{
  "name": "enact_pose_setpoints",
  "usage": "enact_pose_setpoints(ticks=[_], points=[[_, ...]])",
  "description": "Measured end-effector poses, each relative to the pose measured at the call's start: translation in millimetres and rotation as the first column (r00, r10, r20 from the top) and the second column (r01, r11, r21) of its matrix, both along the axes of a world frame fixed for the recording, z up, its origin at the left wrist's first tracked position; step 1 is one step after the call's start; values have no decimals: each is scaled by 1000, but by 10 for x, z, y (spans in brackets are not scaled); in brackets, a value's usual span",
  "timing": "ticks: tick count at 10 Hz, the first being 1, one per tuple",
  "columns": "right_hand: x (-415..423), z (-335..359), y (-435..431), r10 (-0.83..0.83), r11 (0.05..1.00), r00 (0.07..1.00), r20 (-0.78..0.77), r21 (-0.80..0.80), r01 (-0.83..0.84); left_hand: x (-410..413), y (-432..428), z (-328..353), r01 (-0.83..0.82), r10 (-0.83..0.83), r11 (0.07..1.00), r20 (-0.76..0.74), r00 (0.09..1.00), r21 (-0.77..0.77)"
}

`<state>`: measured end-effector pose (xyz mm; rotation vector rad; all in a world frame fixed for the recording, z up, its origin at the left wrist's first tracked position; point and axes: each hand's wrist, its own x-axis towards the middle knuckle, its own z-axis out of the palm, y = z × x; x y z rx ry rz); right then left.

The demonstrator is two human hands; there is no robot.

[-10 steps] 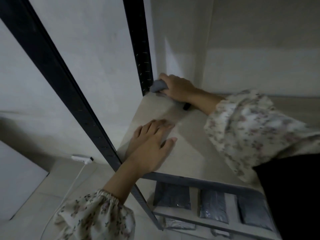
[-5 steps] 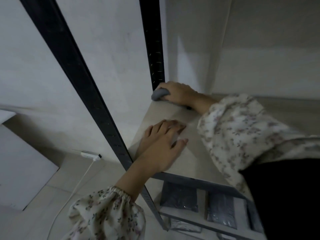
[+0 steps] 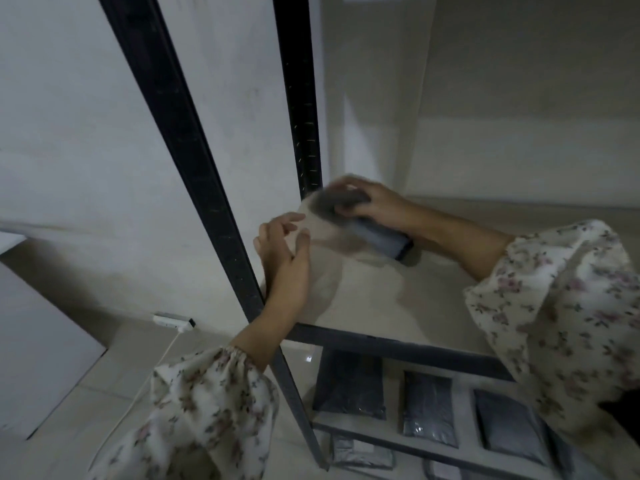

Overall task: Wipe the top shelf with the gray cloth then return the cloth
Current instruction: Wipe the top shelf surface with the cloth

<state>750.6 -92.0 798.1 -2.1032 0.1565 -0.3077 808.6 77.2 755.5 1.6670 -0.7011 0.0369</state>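
Since the earlier frames the left hand (image 3: 282,251) has been lifted from its flat rest on the top shelf (image 3: 381,299), and the gray cloth (image 3: 334,202) has been drawn a little away from the rear post (image 3: 301,98). The cloth is gripped by the right hand (image 3: 377,202), fingers curled over it, at the back left corner of the shelf. It is smeared by motion, so contact with the board cannot be told.

A dark flat object (image 3: 388,239) is seen beneath the right wrist, running toward the middle of the shelf; what it is cannot be made out. The left hand is held near the left edge of the shelf, fingers loosely spread and nothing held. Both forearms are covered by floral sleeves (image 3: 561,306).

The shelf's front left corner is met by the black front post (image 3: 194,161). Below the front edge, dark packets (image 3: 349,389) are laid side by side on a lower shelf. On the floor by the wall, left of the rack, a white power strip (image 3: 173,321) is seen with its cable (image 3: 138,386) trailing toward the camera.
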Motion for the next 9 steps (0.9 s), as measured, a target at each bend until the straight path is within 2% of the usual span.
enact_pose_setpoints(ticks=[1, 2, 3, 4, 5, 6, 7, 8, 9], points=[[-56, 70, 160, -126, 795, 992, -22, 596, 114, 23, -135, 98, -19, -15, 993, -294, 956, -113], [-70, 59, 534, -123, 491, 983, -137, 852, 180, -260, -416, 382, -207, -100, 873, -578, 810, -441], [68, 2, 713, -349, 651, 924, -158, 668, 361, -414, -336, 437, -487, -773, 356, -545, 326, -797], [132, 31, 674, -514, 852, 851, -110, 46, 521, -191, -257, 329, -24, -380, 895, -790, 480, -445], [65, 114, 584, -507, 860, 862, -11, -71, 505, 12, -180, 384, 74, -233, 954, -565, 792, -289], [-141, 47, 451, -462, 872, 881, -101, -233, 431, 76, -178, 539, -79, 80, 991, -6, 997, 110], [-570, -122, 294, -394, 848, 893, -216, -461, 262, 193, -136, 373, -318, 202, 737, 254, 946, 596], [-965, -269, 122, -336, 798, 885, -321, -596, 87, 220, -144, 140, -348, 10, 406, 376, 926, 845], [-1165, -404, 46, -326, 730, 870, -370, -684, -18, 105, -79, 180, -349, -69, 300, 385, 920, 888]])
